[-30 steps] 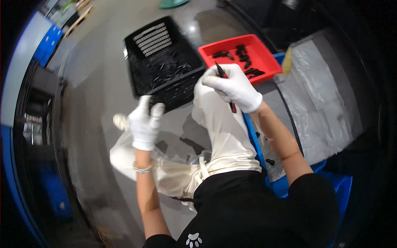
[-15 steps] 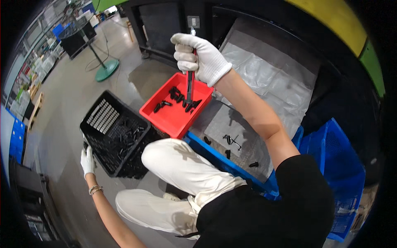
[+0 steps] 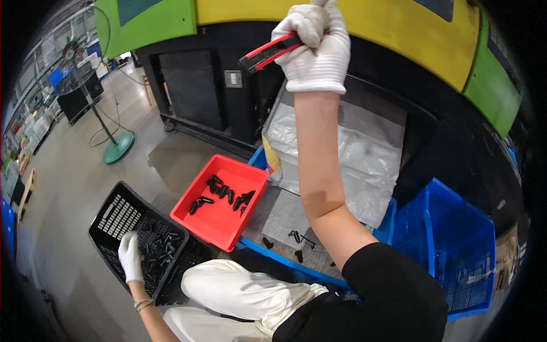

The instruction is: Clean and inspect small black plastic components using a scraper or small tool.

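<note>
My right hand [image 3: 319, 51], in a white knit glove, is raised high in front of the machine, its fingers wrapped round a red-and-black utility knife [image 3: 272, 51]. The knife's handle end points down to the left; the blade does not show. My left hand [image 3: 130, 257], gloved too, hovers at the left part of a black plastic crate [image 3: 108, 271], its fingers stretched upward with nothing visible in them. Many small black plastic parts [image 3: 159, 245] lie in that crate. More black parts [image 3: 222, 191] sit in a red tray [image 3: 228, 228] to its right.
Under the machine [image 3: 239, 114], a grey-white sheet [image 3: 364, 148] slopes into a blue bin [image 3: 268, 251] holding a few black parts [image 3: 299, 256]. Stacked blue crates [image 3: 461, 239] stand at the right. A pedestal fan [image 3: 118, 148] with a green base is at the far left.
My right hand has risen with the knife, whose handle has swung from upright to slanting left. My left hand has moved from the crate's outer left side to over the crate. The view has shifted upward.
</note>
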Motion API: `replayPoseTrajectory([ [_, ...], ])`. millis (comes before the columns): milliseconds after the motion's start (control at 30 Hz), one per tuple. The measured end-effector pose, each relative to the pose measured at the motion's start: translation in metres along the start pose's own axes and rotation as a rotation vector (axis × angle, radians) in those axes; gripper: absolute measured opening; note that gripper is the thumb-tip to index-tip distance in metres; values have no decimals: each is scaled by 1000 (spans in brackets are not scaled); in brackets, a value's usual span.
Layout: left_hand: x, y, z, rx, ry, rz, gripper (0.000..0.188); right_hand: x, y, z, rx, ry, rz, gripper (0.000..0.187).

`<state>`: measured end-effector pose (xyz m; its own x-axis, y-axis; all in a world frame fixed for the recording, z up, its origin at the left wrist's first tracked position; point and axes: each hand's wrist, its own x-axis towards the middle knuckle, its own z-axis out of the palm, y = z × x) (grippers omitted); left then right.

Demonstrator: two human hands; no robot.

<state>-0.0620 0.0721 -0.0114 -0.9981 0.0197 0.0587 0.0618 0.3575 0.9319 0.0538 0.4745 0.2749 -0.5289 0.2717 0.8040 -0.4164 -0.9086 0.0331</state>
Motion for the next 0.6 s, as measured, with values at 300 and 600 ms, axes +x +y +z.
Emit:
replayPoseTrajectory([
  [300,-119,248,112,-187,-91,841,20,-15,44,2,-202,-51,-265,27],
  [600,-132,261,148,-293,-34,879,19,-39,43,3,-480,-71,-327,23],
])
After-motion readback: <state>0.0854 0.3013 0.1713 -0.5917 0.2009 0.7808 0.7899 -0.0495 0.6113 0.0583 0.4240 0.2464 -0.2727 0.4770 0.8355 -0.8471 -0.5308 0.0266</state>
